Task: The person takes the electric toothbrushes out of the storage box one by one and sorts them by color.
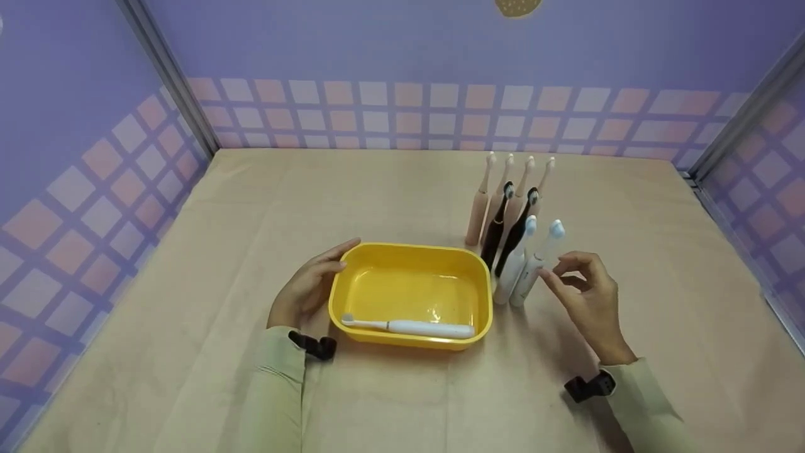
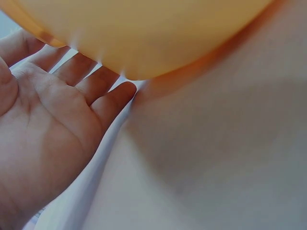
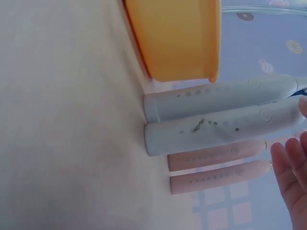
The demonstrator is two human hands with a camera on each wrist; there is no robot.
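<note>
A yellow plastic box (image 1: 412, 343) sits on the table, and one white electric toothbrush (image 1: 431, 329) lies in it along its near wall. My left hand (image 1: 309, 286) rests against the box's left end, with extended fingers touching its wall in the left wrist view. Just right of the box, two white electric toothbrushes stand upright side by side. At the right-hand white electric toothbrush (image 1: 527, 284), my right hand (image 1: 586, 302) has its thumb tip at the upper handle. Its other fingers (image 3: 288, 165) stay apart from that handle in the right wrist view.
Behind the white pair stand two black electric toothbrushes (image 1: 494, 242), and behind those a row of several pink ones (image 1: 477, 220). A beige cloth (image 1: 302, 207) covers the table. Purple panels with a checked band (image 1: 409, 94) enclose its back and sides.
</note>
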